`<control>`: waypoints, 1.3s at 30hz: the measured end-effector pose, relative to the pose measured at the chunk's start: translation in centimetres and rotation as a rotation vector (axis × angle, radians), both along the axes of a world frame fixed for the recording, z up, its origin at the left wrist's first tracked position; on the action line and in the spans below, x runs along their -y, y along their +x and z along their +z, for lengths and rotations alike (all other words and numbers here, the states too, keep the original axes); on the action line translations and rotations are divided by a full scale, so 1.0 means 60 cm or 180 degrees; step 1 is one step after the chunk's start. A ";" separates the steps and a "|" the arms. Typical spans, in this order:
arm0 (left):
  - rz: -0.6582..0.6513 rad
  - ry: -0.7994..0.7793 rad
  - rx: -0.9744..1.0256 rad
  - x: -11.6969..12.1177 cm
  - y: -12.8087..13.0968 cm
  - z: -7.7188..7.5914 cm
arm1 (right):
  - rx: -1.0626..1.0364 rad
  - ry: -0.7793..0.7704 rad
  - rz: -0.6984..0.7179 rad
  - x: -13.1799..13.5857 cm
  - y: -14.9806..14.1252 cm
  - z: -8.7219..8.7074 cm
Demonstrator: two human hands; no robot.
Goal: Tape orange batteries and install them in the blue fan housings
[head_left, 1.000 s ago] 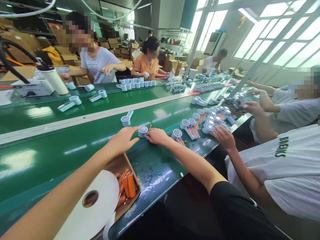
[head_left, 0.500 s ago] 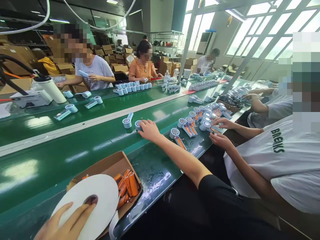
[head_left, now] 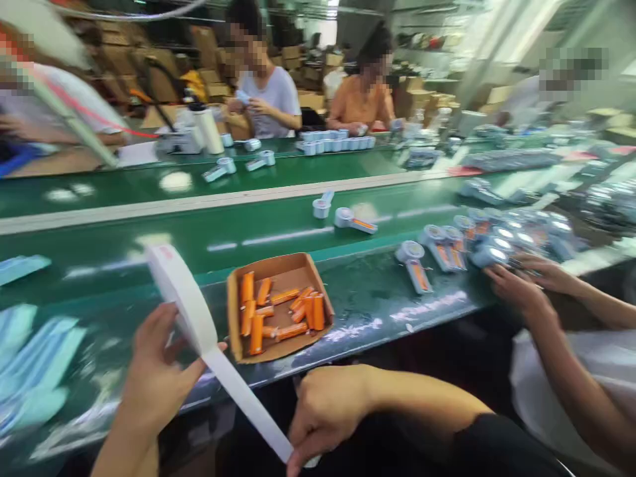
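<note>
In my left hand (head_left: 156, 371) is a large roll of white tape (head_left: 191, 301), tilted on edge, with the thumb near where the strip leaves it. My right hand (head_left: 325, 411) pinches the loose end of that strip, which runs taut between both hands over the table's front edge. Just right of the roll, a cardboard box (head_left: 232, 311) holds several orange batteries (head_left: 256, 334) with wires. Beyond it on the green belt lie a handheld fan body (head_left: 355, 220) with an orange battery showing, and another blue-white fan body (head_left: 321, 209).
Several open fan bodies (head_left: 415, 265) lie right of the box, near a co-worker's hands (head_left: 521, 285). Light blue plastic handle parts (head_left: 40, 364) are at the left, blurred. A pale rail (head_left: 209, 199) divides the belt. People sit across the table.
My right hand has left the fan body on the belt and now pulls the tape's end. The roll, earlier over the box, is lifted to the left and turned on edge. The view has swung left.
</note>
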State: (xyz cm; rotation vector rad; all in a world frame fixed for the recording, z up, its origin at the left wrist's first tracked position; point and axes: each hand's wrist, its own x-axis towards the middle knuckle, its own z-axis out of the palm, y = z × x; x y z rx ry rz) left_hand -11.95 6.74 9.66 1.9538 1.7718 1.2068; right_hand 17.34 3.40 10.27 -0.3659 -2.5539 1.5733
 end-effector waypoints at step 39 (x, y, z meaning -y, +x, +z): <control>0.0662 0.0950 -0.2207 0.087 0.160 0.015 | -0.2692 -0.1789 -0.4016 -0.085 -0.028 0.007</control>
